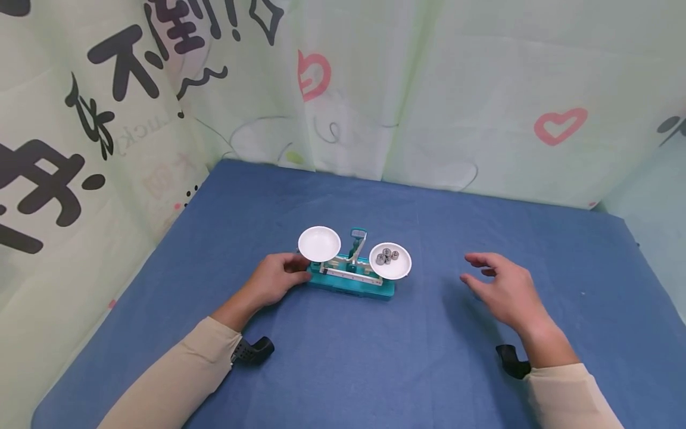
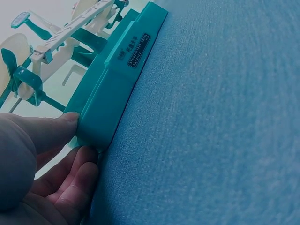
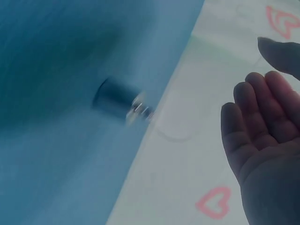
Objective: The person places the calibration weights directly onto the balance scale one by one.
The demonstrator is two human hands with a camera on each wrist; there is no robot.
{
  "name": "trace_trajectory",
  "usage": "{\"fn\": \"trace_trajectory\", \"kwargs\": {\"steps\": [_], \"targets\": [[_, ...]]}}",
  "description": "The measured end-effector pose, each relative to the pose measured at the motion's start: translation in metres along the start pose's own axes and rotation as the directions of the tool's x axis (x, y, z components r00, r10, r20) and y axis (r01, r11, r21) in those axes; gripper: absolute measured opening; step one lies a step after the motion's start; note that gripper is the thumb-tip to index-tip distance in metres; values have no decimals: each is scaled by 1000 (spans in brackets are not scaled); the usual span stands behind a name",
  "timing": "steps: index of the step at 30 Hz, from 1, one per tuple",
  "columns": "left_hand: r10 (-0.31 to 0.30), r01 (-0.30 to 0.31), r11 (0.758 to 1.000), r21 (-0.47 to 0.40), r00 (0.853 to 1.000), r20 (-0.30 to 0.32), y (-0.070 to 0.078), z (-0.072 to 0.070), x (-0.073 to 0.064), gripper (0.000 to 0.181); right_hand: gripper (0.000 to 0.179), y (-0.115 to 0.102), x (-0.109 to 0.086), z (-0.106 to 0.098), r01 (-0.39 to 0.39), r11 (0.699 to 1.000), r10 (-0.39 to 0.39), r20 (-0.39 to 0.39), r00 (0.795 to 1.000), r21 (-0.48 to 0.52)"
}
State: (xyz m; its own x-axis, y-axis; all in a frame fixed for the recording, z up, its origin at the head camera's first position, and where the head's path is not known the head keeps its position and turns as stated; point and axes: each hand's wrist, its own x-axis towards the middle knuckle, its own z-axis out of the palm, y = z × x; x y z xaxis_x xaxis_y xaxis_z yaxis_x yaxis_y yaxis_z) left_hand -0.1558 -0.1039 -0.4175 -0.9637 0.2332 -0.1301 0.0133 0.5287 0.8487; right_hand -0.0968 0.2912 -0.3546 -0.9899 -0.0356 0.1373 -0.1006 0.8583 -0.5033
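A teal balance scale (image 1: 351,286) with two white pans stands on the blue table. Several small metal weights (image 1: 387,257) are grouped in its right pan (image 1: 401,271); the left pan (image 1: 320,243) has nothing in it. At the base's left end my left hand (image 1: 276,277) grips it: in the left wrist view the thumb (image 2: 44,133) lies on the upper edge and curled fingers (image 2: 77,180) touch the end low down. My right hand (image 1: 501,289) is held above the table, right of the scale, fingers loosely bent and apart from the thumb, holding nothing.
A blue cloth (image 1: 343,369) covers the table. Printed pale curtains (image 1: 455,89) hang behind and to the left. In the right wrist view a blurred dark cylinder-like thing (image 3: 117,101) with a shiny end shows; its kind and whether it touches the table I cannot tell.
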Motion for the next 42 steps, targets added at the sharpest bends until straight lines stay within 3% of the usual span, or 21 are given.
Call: {"fn": "trace_trajectory", "kwargs": {"steps": [10, 20, 42], "targets": [[-6, 6, 1000, 0, 1000, 1, 0, 0, 0, 29, 47, 31, -12, 4, -117, 988, 124, 62, 990, -106], [1, -1, 1000, -7, 1000, -3, 0, 0, 0, 29, 47, 44, -11, 6, -124, 982, 143, 132, 981, -140], [6, -6, 1000, -4, 1000, 1, -1, 1, 0, 30, 24, 48, -9, 9, -138, 976, 159, 121, 980, -165]]}}
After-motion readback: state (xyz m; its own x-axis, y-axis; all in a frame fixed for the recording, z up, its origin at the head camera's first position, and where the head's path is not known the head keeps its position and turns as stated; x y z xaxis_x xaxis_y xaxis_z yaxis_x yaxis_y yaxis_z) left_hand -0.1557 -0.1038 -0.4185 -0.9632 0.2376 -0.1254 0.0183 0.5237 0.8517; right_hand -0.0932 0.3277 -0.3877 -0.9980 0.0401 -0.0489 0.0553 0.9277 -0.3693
